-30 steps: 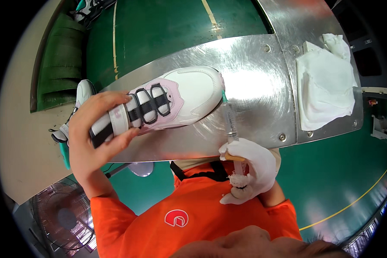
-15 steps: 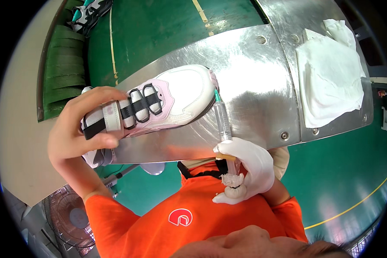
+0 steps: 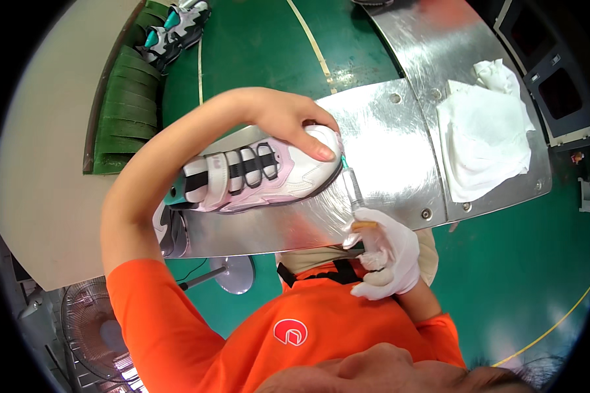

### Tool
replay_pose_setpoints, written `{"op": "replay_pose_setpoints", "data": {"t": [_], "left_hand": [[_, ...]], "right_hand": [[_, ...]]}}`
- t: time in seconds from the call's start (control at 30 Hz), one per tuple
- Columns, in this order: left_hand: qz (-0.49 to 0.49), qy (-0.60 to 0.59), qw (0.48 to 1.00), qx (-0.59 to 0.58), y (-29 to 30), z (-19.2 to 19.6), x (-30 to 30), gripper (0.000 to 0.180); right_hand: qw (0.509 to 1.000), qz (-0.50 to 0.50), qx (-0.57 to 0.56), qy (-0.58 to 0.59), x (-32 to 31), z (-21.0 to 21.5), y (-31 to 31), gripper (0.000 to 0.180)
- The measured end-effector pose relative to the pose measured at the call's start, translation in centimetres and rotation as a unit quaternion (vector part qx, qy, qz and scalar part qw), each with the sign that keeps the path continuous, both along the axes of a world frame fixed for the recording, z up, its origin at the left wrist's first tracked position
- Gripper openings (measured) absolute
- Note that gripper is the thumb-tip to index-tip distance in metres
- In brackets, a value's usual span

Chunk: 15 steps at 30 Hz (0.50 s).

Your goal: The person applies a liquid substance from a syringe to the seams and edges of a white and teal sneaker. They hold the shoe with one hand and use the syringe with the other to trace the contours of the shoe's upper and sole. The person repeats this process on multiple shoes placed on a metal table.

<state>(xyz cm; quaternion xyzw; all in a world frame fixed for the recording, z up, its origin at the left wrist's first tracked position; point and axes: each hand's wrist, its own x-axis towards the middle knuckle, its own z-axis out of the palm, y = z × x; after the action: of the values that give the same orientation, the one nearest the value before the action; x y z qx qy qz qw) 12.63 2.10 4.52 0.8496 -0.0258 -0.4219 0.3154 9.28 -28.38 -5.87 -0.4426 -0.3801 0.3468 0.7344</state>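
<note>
A white and pink sneaker [image 3: 295,171] with black lacing straps lies on the metal table [image 3: 390,157], its toe pointing right. My bare left hand [image 3: 285,119] reaches over it and grips the toe, with the thumb on top and the other fingers partly hidden on the far side. My right hand [image 3: 400,255], in a white glove, is closed around a clear syringe [image 3: 353,188] with a green tip. That tip is at the front edge of the toe; whether it touches cannot be made out.
White folded cloths [image 3: 485,134] lie on the table's right part. Another shoe [image 3: 172,230] is by the sneaker's heel, partly hidden by my arm. Dark-and-white shoes [image 3: 183,29] rest at far left beside green flaps [image 3: 128,105]. A fan [image 3: 88,327] stands lower left.
My left hand has gone from the sneaker's ankle opening to its toe, the arm now stretched across. Within the view, the sneaker, syringe and right hand sit slightly further right and lower.
</note>
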Motion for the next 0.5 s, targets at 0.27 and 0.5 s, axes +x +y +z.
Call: {"op": "replay_pose_setpoints", "data": {"t": [0.27,0.5], "left_hand": [[0.149,-0.264,0.948,-0.091,-2.9,7.9,-6.8,0.051],[0.304,-0.516,0.755,-0.268,-2.5,8.0,-15.0,0.056]], "right_hand": [[0.978,0.149,0.106,0.104,3.7,7.8,-2.0,0.114],[0.966,0.228,0.126,0.013,5.4,16.3,3.9,0.115]]}}
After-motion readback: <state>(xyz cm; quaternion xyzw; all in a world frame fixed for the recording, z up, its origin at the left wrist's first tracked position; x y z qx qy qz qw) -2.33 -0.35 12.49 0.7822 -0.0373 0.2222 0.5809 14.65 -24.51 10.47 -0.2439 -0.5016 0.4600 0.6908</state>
